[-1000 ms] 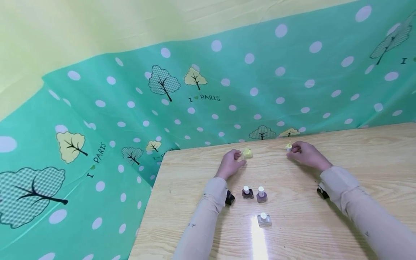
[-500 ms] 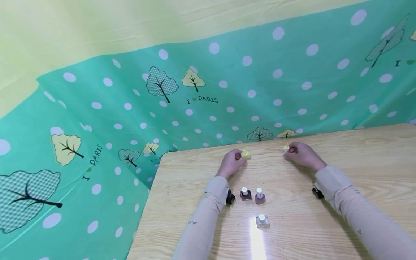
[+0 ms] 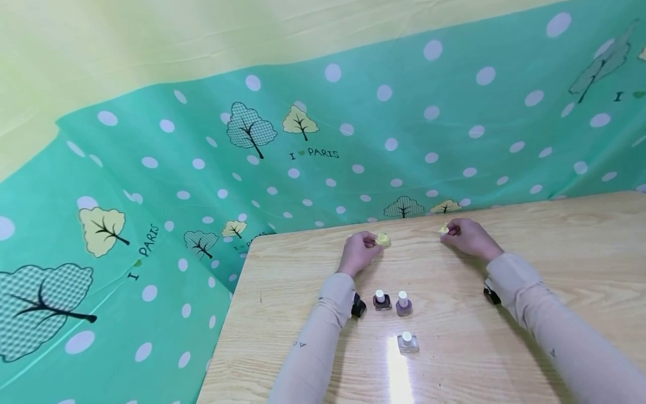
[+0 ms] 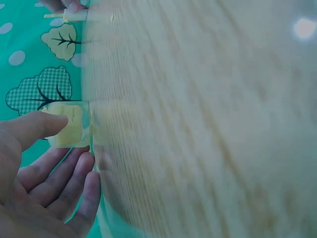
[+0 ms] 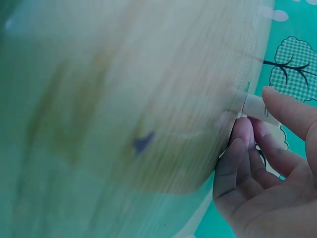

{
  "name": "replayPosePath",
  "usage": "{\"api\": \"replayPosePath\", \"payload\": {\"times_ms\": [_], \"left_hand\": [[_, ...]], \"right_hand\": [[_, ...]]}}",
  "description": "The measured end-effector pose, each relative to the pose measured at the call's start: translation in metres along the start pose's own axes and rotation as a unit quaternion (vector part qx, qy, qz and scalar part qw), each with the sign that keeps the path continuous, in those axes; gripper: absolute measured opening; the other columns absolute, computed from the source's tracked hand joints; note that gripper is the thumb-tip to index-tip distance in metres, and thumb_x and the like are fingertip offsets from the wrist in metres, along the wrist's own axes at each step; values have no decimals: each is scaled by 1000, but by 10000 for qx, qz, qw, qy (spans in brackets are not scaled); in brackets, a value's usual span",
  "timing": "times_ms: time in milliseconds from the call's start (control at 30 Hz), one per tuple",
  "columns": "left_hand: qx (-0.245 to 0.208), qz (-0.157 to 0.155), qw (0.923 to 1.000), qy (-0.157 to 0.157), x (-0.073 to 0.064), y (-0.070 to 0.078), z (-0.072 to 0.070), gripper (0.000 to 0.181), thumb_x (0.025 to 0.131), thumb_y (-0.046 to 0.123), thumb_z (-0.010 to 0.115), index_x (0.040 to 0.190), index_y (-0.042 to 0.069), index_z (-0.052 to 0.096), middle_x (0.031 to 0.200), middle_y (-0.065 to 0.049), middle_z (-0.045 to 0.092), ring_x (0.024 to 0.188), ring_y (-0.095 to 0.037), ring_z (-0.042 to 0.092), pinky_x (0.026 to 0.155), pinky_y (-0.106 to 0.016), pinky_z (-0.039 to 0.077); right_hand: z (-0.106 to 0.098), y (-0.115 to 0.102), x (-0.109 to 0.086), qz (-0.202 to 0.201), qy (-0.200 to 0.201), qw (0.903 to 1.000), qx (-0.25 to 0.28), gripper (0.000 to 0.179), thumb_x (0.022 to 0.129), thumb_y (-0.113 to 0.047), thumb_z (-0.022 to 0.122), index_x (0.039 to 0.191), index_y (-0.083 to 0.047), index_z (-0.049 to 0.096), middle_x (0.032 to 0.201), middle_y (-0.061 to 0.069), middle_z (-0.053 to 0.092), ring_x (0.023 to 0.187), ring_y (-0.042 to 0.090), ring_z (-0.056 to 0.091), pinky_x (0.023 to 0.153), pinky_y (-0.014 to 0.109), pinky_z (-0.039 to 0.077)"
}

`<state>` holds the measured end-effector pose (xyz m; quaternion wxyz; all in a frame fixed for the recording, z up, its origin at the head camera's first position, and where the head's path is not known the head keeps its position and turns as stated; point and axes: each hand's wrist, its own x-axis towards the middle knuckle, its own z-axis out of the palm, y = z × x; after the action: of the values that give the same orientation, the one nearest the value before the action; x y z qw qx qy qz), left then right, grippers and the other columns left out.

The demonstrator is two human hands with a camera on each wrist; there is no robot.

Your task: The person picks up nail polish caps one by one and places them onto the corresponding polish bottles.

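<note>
Near the back edge of the table, my left hand [image 3: 359,252] pinches a small square nail polish bottle [image 3: 383,240] with yellow polish and no cap on it. The left wrist view shows the thumb on the face of the yellow bottle [image 4: 70,124], fingers on its other side. Further right, my right hand [image 3: 470,237] holds a white nail polish cap [image 3: 444,230] between thumb and fingers, its yellow-coated brush pointing up. In the right wrist view the white cap [image 5: 256,108] stands on or just at the tabletop; the brush is hardly visible there.
Closer to me stand a dark nail polish bottle [image 3: 382,302], a purple one [image 3: 404,307] and a clear one [image 3: 407,343], all with white caps. A green dotted curtain [image 3: 353,179] hangs along the wooden table's [image 3: 454,348] back edge.
My left hand has closed in on the yellow bottle and now grips it; a second ago its fingers were apart from it. The right hand still holds the cap, nearly in place.
</note>
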<state>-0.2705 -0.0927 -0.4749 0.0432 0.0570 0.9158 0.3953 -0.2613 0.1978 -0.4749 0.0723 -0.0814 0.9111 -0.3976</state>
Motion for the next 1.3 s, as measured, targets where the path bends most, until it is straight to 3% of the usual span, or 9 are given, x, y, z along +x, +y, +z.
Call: {"api": "replayPosePath", "payload": {"times_ms": [267,433,633,833,1300], "left_hand": [[-383,-59,9991,166,-5,-3,-6,24,86,17,75,107,7,70,96,-2,68,85,-11,63,76,-22,55],[-479,-44,9983,342,-10,-3,-12,24,85,15,75,107,6,70,96,-3,68,85,-12,63,77,-22,55],[-555,-9,9980,305,-16,0,-17,26,84,15,74,108,6,70,97,-3,68,86,-12,64,78,-22,56],[-709,163,9968,331,-25,5,-21,26,82,12,73,107,6,70,96,-2,68,85,-12,63,77,-21,55],[-581,683,9946,520,-55,12,-39,25,84,12,74,108,5,72,96,-4,70,87,-12,63,76,-20,55]], "right_hand": [[-2,-4,-4,-95,91,9999,-94,24,96,-16,61,103,7,60,95,17,61,87,27,57,77,38,50],[-4,-9,-7,-143,54,9999,-67,27,95,-15,63,106,9,60,96,19,63,88,29,59,80,43,54],[-7,-17,-14,-188,27,9998,-10,32,94,-14,66,111,12,58,99,22,64,89,29,61,79,42,56],[-9,-21,-23,-222,100,9996,105,29,95,-15,64,112,9,59,102,20,65,87,26,63,75,37,56],[-7,-39,-47,-671,371,9970,-72,22,94,-16,66,107,2,66,95,11,67,81,20,59,68,29,51]]}}
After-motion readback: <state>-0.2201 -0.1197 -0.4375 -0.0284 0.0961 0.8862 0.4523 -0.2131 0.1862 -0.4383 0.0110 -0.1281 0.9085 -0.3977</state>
